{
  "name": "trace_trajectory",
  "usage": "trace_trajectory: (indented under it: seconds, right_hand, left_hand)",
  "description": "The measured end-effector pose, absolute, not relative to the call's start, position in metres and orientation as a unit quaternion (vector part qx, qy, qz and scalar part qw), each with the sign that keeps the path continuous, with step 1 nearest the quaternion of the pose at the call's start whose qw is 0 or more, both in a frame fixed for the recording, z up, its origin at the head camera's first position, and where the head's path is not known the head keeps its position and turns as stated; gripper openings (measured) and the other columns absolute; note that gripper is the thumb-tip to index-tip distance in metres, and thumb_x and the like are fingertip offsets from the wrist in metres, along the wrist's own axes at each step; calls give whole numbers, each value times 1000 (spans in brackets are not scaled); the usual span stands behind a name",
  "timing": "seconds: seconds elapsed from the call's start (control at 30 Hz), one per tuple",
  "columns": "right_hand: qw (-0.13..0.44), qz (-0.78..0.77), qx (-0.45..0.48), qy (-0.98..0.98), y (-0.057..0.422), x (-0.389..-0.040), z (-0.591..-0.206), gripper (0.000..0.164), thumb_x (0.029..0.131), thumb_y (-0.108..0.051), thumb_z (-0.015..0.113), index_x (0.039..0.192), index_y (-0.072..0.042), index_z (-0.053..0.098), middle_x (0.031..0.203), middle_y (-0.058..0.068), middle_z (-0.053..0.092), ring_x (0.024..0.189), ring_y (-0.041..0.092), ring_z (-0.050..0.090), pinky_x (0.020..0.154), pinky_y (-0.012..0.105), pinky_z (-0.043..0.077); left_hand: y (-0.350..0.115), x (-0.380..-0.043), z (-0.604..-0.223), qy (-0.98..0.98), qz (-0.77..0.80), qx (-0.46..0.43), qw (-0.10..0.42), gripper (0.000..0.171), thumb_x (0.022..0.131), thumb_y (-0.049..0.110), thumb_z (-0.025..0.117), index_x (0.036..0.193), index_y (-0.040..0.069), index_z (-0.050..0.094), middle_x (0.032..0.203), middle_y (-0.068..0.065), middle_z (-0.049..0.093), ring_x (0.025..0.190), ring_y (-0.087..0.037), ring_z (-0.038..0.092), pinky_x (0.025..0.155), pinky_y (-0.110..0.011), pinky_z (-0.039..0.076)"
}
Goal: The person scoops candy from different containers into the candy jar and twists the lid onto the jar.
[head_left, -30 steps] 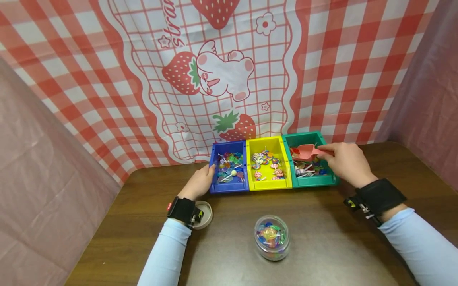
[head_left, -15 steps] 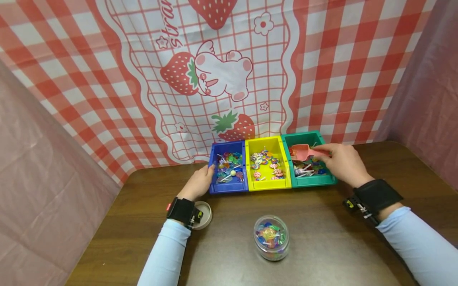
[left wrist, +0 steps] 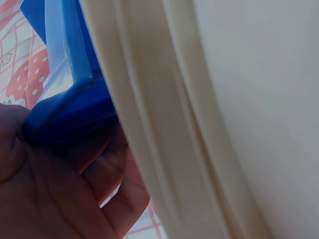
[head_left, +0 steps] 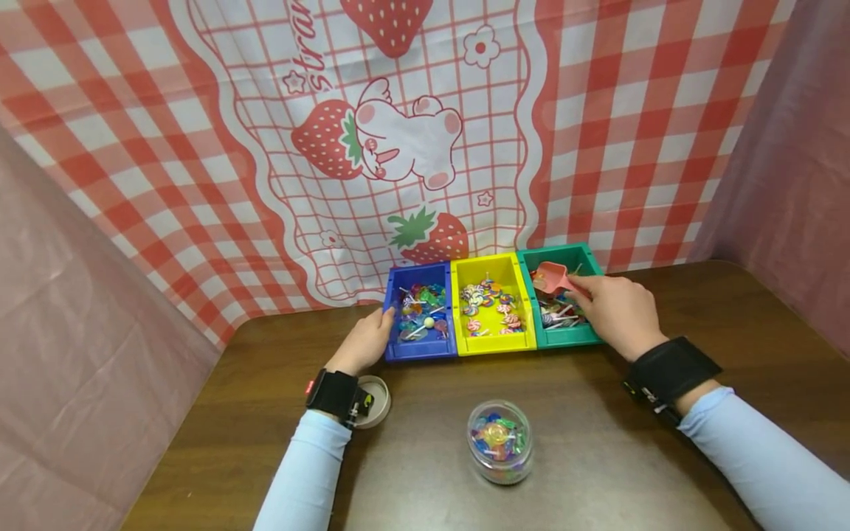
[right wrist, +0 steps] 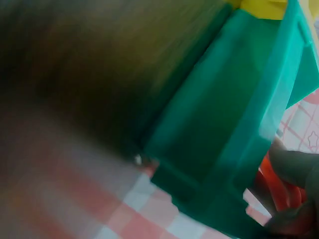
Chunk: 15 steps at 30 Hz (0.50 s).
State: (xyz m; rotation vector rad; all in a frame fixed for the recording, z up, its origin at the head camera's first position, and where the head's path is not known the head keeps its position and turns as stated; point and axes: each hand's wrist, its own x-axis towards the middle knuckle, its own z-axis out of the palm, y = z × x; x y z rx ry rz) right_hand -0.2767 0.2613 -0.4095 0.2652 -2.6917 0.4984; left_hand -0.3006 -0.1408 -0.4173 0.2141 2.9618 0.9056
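Observation:
My left hand (head_left: 362, 341) grips the left side of the blue bin (head_left: 421, 348), thumb at its rim; in the left wrist view the fingers curl under the bin's corner (left wrist: 75, 104). Small candy-like charms and mini lollipops (head_left: 425, 310) lie in that bin. My right hand (head_left: 623, 310) pinches the handle of a pink scoop (head_left: 556, 276) over the back of the green bin (head_left: 564, 338). Something orange shows in the scoop's bowl. Mixed lollipop charms (head_left: 558, 316) lie beneath it. In the right wrist view the fingers hold the red-looking handle (right wrist: 280, 186) beyond the green bin's wall.
Between the two bins sits a yellow bin (head_left: 496, 344) with swirl lollipop charms. A clear jar (head_left: 501, 461) full of colourful charms stands nearer on the wooden table (head_left: 425, 479). An off-white lid (head_left: 381, 419) lies by my left wrist. A checked cloth (head_left: 598, 147) hangs behind.
The right hand has moved a little left with the scoop, which has turned and tipped slightly over the green bin. My left hand keeps its grip on the blue bin. The head view has shifted slightly.

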Motion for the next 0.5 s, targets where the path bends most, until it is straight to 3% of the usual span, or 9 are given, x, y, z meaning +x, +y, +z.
trace_trajectory:
  seconds: [0.2, 0.5]
  right_hand:
    - [159, 142, 143, -967, 261, -275, -400, 46, 89, -19, 76, 130, -1, 64, 70, 11, 62, 52, 23, 44, 45, 35, 32]
    - [129, 127, 134, -974, 269, -270, -379, 36, 94, -20, 70, 122, 1, 68, 79, 14, 66, 54, 23, 47, 48, 37, 37]
  left_hand:
    - [-143, -299, -418, 953, 294, 73, 16, 47, 109, 36, 29, 116, 2, 59, 102, -16, 61, 94, -27, 57, 90, -49, 46]
    - [-144, -302, -418, 953, 294, 72, 21, 46, 110, 36, 29, 115, 3, 58, 99, -15, 59, 92, -26, 56, 88, -48, 45]
